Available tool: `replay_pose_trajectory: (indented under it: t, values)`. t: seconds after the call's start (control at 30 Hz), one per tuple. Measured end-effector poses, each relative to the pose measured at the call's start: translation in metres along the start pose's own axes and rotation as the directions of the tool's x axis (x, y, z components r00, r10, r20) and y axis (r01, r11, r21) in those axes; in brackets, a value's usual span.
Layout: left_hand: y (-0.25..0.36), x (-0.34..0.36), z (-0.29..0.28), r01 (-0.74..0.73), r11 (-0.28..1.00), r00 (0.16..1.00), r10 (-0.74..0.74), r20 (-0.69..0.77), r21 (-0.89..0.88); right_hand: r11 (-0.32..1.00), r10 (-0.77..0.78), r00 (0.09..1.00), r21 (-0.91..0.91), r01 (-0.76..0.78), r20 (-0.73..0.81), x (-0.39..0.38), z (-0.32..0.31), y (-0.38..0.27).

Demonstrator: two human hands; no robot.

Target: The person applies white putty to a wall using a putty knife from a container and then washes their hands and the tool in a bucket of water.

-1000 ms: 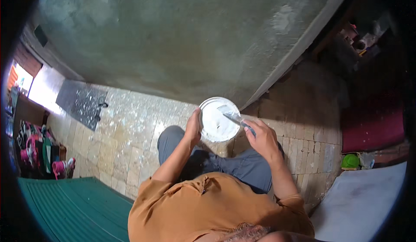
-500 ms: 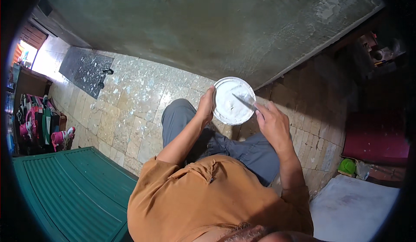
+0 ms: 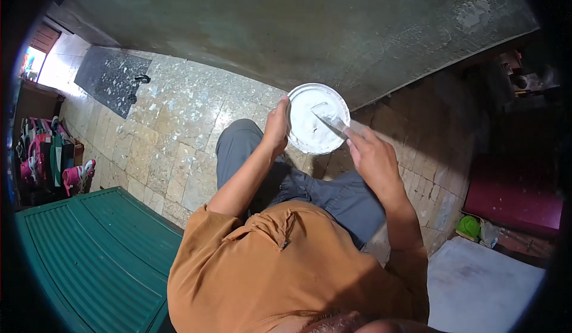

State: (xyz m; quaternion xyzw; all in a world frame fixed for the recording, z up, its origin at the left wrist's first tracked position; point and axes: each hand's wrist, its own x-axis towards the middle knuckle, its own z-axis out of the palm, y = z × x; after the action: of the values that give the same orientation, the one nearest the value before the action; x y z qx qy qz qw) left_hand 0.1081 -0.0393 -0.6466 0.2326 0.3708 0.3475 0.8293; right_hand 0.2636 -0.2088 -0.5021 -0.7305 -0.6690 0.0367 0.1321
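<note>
My left hand grips the left rim of a round white tub, holding it above my knees. Thick white paste fills the tub almost to its rim. From the right, my right hand is closed around the handle of a putty knife. Its metal blade lies in the paste near the middle of the tub, tilted toward the upper left, with some paste heaped along it. Most of the handle is hidden by my fingers.
In front stands a dark green wall with a bare patch. Paint flakes litter the tiled floor and a dark mat. A green ribbed panel lies at left, a white board at right. Pink skates sit far left.
The tub and both hands sit slightly higher in view. The knife blade has shifted a little within the paste, and paste now gathers by it.
</note>
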Motion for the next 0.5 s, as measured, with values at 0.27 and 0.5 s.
replay_pose_trajectory:
  t: [0.27, 0.5]
  values:
    - [-0.008, 0.002, -0.005, 0.021, 1.0, 1.0, -0.021, 0.006, 0.023, 1.0, 0.002, 0.997, -0.007, -0.001, 0.08, 0.013, -0.015, -0.007]
    - [-0.013, 0.008, -0.014, -0.045, 0.996, 0.999, 0.045, -0.005, 0.071, 0.988, -0.07, 0.976, -0.117, 0.096, 0.204, 0.013, -0.016, -0.029]
